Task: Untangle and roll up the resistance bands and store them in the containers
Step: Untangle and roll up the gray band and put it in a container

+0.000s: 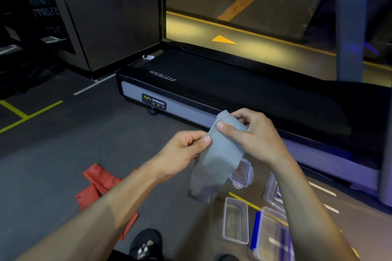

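A flat grey resistance band [216, 159] hangs in the air in front of me, its lower end dangling just above the floor. My right hand [254, 133] grips its folded top end, thumb across the front. My left hand [186, 150] pinches the band's left edge a little lower. A red resistance band [99, 184] lies crumpled on the floor at the left, partly hidden under my left forearm. Clear plastic containers sit on the floor at the lower right: an open rectangular container [235, 220], a small lidded box [242, 174] behind the grey band, and a container with blue clips [271, 237].
A black and grey treadmill base [212, 95] runs across the floor just beyond my hands. Another clear lid or container [273, 193] lies partly under my right forearm. My dark shoe [146, 243] shows at the bottom. Yellow and white lines mark the dark floor [63, 144].
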A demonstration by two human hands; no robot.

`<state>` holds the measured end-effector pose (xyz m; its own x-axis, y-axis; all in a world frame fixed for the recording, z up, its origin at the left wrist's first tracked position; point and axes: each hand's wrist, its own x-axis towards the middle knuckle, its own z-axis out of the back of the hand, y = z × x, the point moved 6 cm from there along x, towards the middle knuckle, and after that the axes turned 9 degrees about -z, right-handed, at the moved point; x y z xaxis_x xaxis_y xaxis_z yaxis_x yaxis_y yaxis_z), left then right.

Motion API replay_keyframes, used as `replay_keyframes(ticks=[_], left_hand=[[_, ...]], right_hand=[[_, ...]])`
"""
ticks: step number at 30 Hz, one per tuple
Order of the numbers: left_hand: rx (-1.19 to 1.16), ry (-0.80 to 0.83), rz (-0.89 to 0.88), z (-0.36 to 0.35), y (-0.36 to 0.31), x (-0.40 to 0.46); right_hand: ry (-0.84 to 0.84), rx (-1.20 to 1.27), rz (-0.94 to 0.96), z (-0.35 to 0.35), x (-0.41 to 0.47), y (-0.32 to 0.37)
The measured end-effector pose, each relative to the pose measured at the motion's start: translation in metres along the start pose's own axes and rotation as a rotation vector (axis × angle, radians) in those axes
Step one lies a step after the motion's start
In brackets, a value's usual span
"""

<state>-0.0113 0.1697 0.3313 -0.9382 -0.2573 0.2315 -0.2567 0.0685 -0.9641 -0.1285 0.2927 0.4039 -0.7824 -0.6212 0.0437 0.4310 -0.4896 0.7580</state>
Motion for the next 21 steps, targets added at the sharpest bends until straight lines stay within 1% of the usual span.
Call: replay_keyframes(ticks=[6,9,12,17,21], left_hand=[[-0.083,0.024,0.049,0.000,0.002,0.002],[-0.078,0.019,0.050,0.001,0.002,0.003],[-0.042,-0.009,0.051,0.003,0.002,0.005],[0.027,-0.031,-0.010,0.003,0.003,0.006],[0.093,-0.092,-0.064,0.003,-0.002,0.006]], right_hand=[[0.067,0.152,-0.041,-0.004,0.001,-0.005],[0.121,0.163,-0.031,-0.010,-0.002,-0.001],[0.134,0.155,-0.019,-0.013,-0.005,0.002],[0.186,0.106,0.009,-0.021,-0.008,0.002],[0.259,0.140,-0.049,-0.026,-0.005,-0.009]])
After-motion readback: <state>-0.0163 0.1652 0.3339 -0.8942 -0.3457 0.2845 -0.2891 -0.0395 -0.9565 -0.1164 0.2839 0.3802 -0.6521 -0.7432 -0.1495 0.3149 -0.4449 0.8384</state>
